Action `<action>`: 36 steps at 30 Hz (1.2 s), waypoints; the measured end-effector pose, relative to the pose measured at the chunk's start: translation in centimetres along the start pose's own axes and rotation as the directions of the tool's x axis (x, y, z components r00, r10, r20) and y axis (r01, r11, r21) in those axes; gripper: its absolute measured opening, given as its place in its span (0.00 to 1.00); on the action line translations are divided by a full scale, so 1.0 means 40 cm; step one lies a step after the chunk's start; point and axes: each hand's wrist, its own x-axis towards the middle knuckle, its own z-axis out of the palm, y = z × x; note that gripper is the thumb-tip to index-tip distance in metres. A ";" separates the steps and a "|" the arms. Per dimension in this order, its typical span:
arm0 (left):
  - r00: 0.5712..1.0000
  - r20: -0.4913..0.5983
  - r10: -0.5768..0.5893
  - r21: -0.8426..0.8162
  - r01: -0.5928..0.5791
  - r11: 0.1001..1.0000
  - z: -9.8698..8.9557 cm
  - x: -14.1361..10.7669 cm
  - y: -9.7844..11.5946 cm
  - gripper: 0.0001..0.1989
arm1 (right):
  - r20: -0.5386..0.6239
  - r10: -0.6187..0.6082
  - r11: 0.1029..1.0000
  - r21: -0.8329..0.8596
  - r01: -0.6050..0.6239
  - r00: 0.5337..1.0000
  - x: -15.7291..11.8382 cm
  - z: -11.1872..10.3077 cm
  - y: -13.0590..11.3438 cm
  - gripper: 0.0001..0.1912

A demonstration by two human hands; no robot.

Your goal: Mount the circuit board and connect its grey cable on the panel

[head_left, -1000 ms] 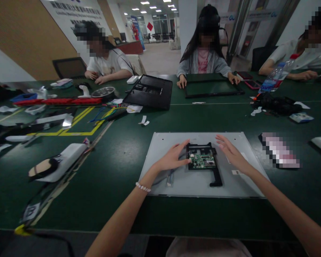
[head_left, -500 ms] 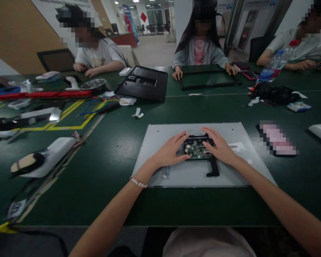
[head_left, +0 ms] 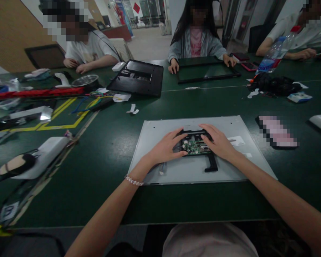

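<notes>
A green circuit board (head_left: 195, 146) sits in a black plastic bracket (head_left: 212, 162), on a flat grey metal panel (head_left: 147, 140). My left hand (head_left: 168, 145) lies at the bracket's left side, fingers spread, thumb near its lower edge and fingertips near its upper edge. Over the right side rests my right hand (head_left: 219, 142), its fingers stretched along the bracket and its thumb over the board. Both hands are open; whether they press on the bracket I cannot tell. A small cable piece (head_left: 163, 167) lies on the panel below my left hand.
Right of the panel lies a phone (head_left: 278, 132). A white device (head_left: 46, 157) and loose cables are at the left. Across the table are a black back cover (head_left: 136, 78), a black frame (head_left: 208, 77) under a co-worker's hands, and bottles (head_left: 273, 57).
The whole view has shifted slightly, so things appear a little higher and further left. My hands stay around the bracket, which shows no clear movement on the panel.
</notes>
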 end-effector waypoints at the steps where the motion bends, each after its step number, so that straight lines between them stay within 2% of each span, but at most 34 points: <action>1: 1.000 0.005 0.001 0.001 -0.001 1.000 -0.001 0.000 0.001 0.35 | -0.002 -0.002 1.000 0.000 0.002 1.000 0.000 0.000 0.000 0.23; 13: 0.999 0.005 -0.034 0.006 0.034 0.999 -0.010 0.002 0.016 0.36 | -0.030 -0.041 0.999 0.026 0.042 0.999 0.001 0.007 0.011 0.22; 21: 0.996 0.025 -0.087 -0.049 0.088 0.995 -0.016 0.000 0.022 0.40 | -0.137 0.091 0.987 0.141 -0.072 0.986 0.004 0.010 0.037 0.20; 27: 0.994 0.049 -0.100 -0.035 0.102 0.994 -0.018 -0.004 0.026 0.39 | -0.132 0.153 0.961 0.252 -0.116 0.979 0.002 0.016 0.053 0.21; 36: 0.996 0.048 -0.072 -0.021 0.073 0.997 -0.017 -0.001 0.024 0.38 | -0.111 0.167 0.953 0.272 -0.132 0.980 0.006 0.011 0.047 0.20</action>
